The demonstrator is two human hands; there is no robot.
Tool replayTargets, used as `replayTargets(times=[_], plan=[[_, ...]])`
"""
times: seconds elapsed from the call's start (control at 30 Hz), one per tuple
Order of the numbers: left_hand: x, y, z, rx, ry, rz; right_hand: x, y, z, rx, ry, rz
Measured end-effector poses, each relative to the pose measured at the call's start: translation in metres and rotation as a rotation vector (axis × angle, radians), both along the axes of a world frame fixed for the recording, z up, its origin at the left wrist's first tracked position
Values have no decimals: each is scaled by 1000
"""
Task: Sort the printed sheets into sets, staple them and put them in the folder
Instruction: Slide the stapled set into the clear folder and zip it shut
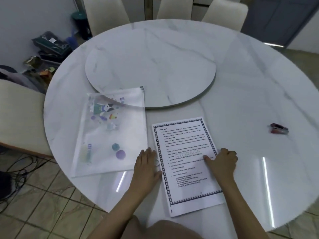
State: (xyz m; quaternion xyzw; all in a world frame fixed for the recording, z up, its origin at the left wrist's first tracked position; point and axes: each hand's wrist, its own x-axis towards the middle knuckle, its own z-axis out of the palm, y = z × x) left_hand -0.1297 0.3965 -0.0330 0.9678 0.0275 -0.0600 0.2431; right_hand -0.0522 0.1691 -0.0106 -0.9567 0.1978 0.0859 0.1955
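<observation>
I am holding my released left grip flat against one edge of the printed sheets lying on the counter between my grips, while my right grip is pinching the opposite edge, thumb on top, ideally squaring the stack before sorting.

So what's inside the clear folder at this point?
Through the folder only colourful cartoon shapes show; whether they are printed on it or loose inside is unclear. No text sheets show inside; the printed sheets lie beside it.
</observation>
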Motion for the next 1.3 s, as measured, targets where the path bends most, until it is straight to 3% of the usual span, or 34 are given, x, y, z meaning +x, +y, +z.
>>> replayTargets(times=[0.53, 1.07, 1.3], plan=[[1, -7, 4, -79, -1, 41, 9, -13, 2, 114, 39, 70], [1, -8, 6, -89, 7, 54, 21, -36, 4, 553, 66, -8], [1, -4, 5, -83, 13, 41, 19, -41, 1, 865, 180, -67]])
